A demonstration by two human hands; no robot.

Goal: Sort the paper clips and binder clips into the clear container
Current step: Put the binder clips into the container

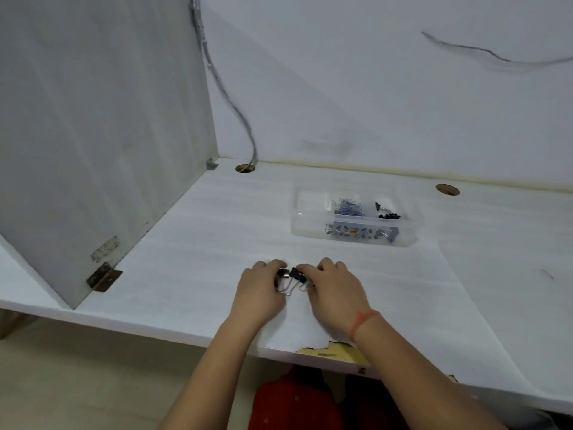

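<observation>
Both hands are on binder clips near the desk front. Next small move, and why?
Probably carry the held binder clips to the back-right compartment of the clear container: left hand and right hand grip them, and sorted binder clips already lie there.

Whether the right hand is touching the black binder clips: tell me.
Touching. The head view shows the right hand with its fingers pinching the black binder clips, no gap visible.

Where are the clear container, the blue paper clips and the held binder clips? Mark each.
clear container point(310, 209): head view, bare left part.
blue paper clips point(348, 207): head view, middle of the pile.
binder clips point(298, 275): head view, black body of one clip.
</observation>
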